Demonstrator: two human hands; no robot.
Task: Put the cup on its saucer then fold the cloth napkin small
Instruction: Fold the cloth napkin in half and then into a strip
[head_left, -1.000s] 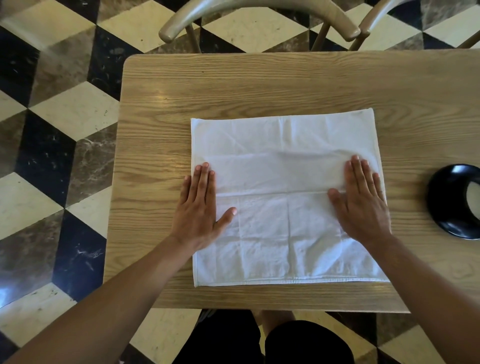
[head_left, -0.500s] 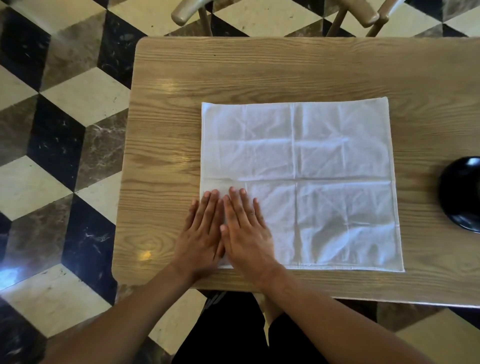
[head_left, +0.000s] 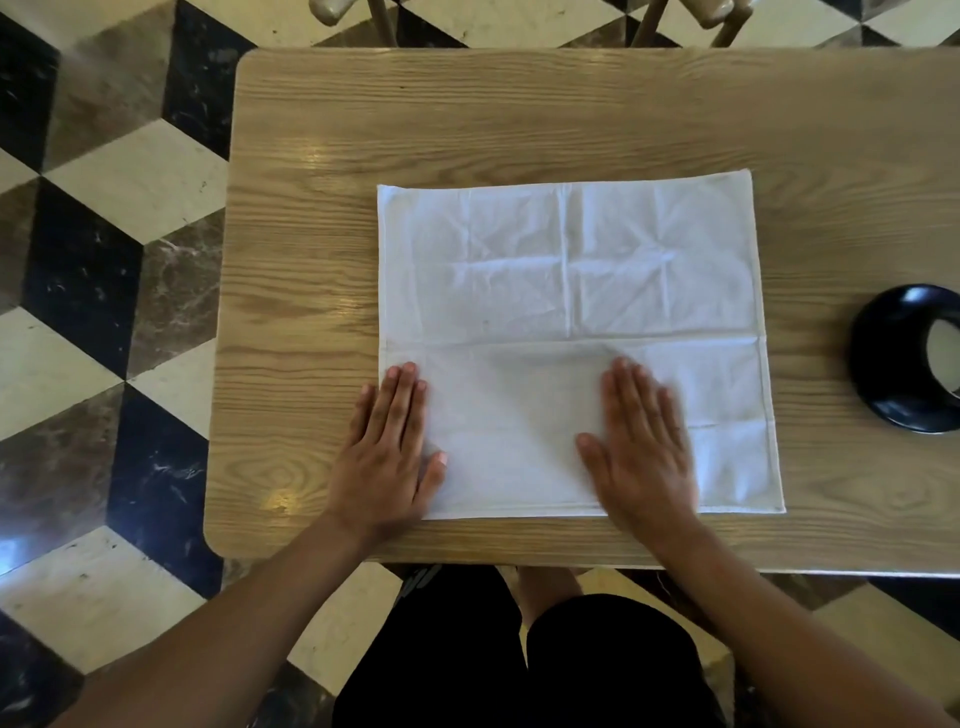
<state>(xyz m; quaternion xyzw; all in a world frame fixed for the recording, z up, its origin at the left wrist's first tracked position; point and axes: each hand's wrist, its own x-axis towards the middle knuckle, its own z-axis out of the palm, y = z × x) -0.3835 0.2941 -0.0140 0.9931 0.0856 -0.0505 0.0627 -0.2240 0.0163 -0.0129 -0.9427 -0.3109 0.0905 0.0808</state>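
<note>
We see a white cloth napkin (head_left: 571, 322) spread flat on the wooden table (head_left: 467, 119), creased into a grid of old fold lines, with one long crease running across it just beyond our fingertips. Our left hand (head_left: 387, 452) lies palm down at the near left corner of the napkin, fingers straight and together, its outer edge over the bare wood and its thumb resting on the cloth; the grip is released, pressing flat and grasping nothing. Our right hand (head_left: 641, 447) lies palm down on the near strip of the napkin, well to the right of the left hand, fingers extended and slightly blurred; its grip is likewise released, flat on the cloth with nothing clasped. The near hem of the napkin runs under both palms, close to the table's near edge. Far to the right of the right hand, apart from the napkin and partly cut off by the edge of the view, sits a black piece of crockery (head_left: 893, 358) with a pale interior showing; we cannot tell whether this is the cup, the saucer, or the cup standing on the saucer. Beyond the table's far edge, past the napkin from both hands, chair legs and rounded chair parts (head_left: 332, 8) stand on a floor (head_left: 104, 234) of black, cream and brown marble tiles. Below our forearms, dark shorts (head_left: 467, 665) show under the table edge.
</note>
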